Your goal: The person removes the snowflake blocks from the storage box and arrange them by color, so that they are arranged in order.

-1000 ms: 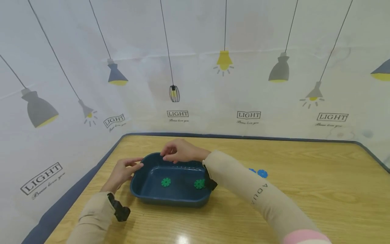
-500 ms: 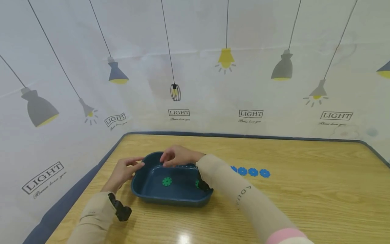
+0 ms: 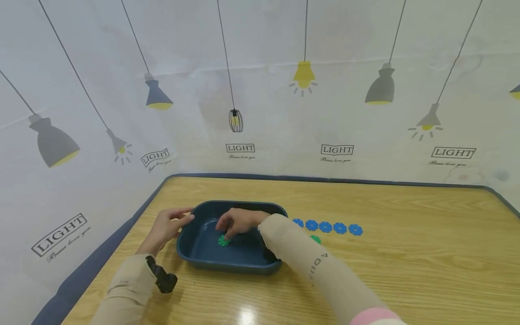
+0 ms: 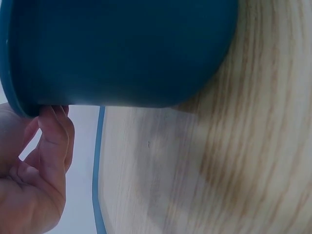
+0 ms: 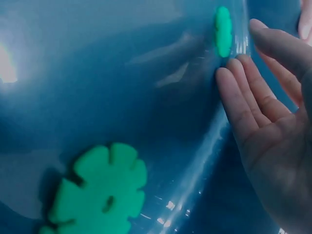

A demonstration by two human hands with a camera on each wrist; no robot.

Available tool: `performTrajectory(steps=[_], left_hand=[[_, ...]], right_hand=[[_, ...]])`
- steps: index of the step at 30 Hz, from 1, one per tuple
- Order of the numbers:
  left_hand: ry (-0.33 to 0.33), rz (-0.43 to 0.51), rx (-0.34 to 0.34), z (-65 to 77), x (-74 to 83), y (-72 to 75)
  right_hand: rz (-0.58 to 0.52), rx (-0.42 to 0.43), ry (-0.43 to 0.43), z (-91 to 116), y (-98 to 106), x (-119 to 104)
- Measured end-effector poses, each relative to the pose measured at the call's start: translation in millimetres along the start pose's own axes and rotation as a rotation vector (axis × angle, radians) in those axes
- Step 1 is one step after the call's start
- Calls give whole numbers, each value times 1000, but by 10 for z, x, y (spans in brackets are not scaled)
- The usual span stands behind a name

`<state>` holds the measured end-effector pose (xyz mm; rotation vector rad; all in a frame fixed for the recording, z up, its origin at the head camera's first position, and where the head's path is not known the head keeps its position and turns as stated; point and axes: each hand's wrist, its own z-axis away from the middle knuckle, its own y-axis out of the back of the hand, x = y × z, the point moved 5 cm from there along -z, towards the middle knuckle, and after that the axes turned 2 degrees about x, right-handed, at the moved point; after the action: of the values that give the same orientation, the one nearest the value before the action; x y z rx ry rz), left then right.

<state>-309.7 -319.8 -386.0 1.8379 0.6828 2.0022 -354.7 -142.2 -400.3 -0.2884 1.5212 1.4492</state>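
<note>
A dark blue rectangular basin (image 3: 231, 268) stands on the wooden table. At its left end my left hand (image 3: 167, 228) grips the rim, with fingers (image 4: 54, 139) against the outer wall. My right hand (image 3: 239, 221) reaches down inside the basin, fingers slightly bent and thumb apart from them. Its fingertips are right at a green flower-shaped disc (image 3: 224, 240) on the basin floor; in the right wrist view that disc (image 5: 223, 31) appears edge-on just beyond the fingers. Another green flower-shaped disc (image 5: 102, 190) lies nearer the right wrist, hidden by the sleeve in the head view.
Several blue flower-shaped discs (image 3: 325, 226) lie in a row on the table right of the basin. Below that row a green disc (image 3: 315, 240) shows partly behind my right sleeve (image 3: 300, 248). A lamp-printed sheet (image 3: 276, 104) stands behind the table (image 3: 406, 253).
My right hand has come down from the basin's far rim to the green disc on its floor. More of the blue row now shows beside my forearm. My left hand stays at the rim.
</note>
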Motion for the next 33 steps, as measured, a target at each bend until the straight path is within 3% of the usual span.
performTrajectory(steps=[5,13,33], left_hand=[[-4,5,-3,3,1,-2],[-17,-5,-5,4,1,-5],[-11,2,-6,10,-11,1]], right_hand=[[35,-20,-55,2,-43,28],[90,-18,-45,-9,-87,51],[47,35,-45,-10,-72,60]])
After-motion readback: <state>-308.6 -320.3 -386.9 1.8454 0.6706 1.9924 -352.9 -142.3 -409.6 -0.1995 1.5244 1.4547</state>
